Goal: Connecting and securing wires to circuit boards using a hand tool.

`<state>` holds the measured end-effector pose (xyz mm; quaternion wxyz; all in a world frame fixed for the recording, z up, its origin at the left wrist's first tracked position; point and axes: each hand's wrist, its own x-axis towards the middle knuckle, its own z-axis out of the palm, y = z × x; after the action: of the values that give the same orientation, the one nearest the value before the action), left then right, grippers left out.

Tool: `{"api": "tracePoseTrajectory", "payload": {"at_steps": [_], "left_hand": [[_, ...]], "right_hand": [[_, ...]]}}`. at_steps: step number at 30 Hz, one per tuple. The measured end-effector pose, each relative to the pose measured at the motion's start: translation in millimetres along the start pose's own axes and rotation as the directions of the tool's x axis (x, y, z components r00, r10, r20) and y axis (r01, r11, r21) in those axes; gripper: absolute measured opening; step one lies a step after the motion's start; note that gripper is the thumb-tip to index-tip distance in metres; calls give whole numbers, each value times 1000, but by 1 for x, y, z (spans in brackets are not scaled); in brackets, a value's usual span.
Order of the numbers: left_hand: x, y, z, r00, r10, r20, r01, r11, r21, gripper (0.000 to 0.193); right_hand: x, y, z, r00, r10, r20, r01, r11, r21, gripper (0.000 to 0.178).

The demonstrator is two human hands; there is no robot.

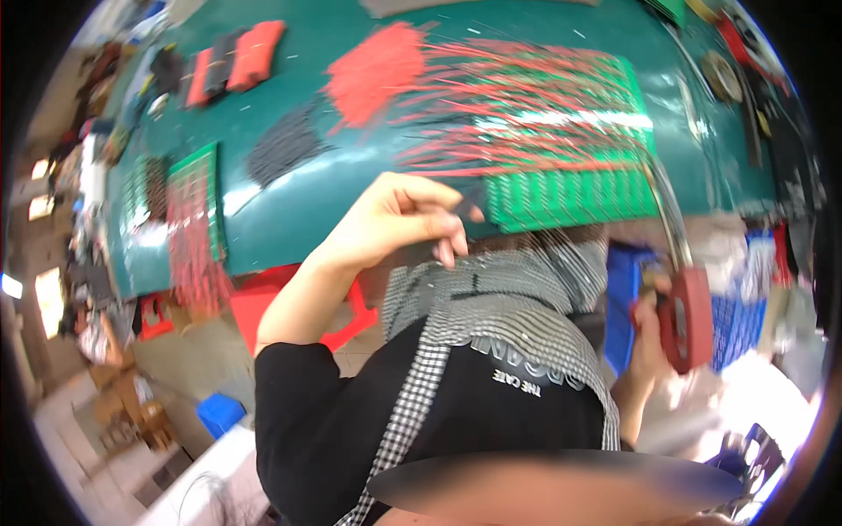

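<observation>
My left hand (399, 219) is closed in a pinch beside the left end of a green circuit board panel (570, 197) at the table's near edge. Something small and dark shows at its fingertips, too blurred to name. My right hand (647, 337) grips a soldering iron with a bulky red handle (687, 320). Its long metal shaft reaches up to the panel's right end. Many red wires (517, 101) fan leftward over the green boards. Dark wires (570, 263) hang from the panel's near edge over my lap.
Piles of red wires (377, 74) and black wires (285, 145) lie on the green table (351, 184). Red and black bundles (254, 57) sit farther back. Another wired board (197, 188) is at left. Below stand a red stool (263, 302) and blue crates (624, 298). A tape roll (721, 74) lies far right.
</observation>
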<state>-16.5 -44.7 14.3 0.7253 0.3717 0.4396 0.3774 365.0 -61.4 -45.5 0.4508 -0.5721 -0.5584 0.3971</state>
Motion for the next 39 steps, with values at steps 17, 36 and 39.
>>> {"api": "tracePoseTrajectory", "payload": {"at_steps": [17,36,39], "left_hand": [[54,-2,58,909,-173,378,192,981,-11,17],[80,-29,63,830,-226,510,289,956,-47,6],[83,-32,61,794,-239,559,343,935,-87,4]], "right_hand": [[56,-50,58,628,-692,355,765,632,-120,57],[36,-37,82,909,-257,328,184,954,236,68],[37,-35,81,918,-210,335,123,957,262,69]]}}
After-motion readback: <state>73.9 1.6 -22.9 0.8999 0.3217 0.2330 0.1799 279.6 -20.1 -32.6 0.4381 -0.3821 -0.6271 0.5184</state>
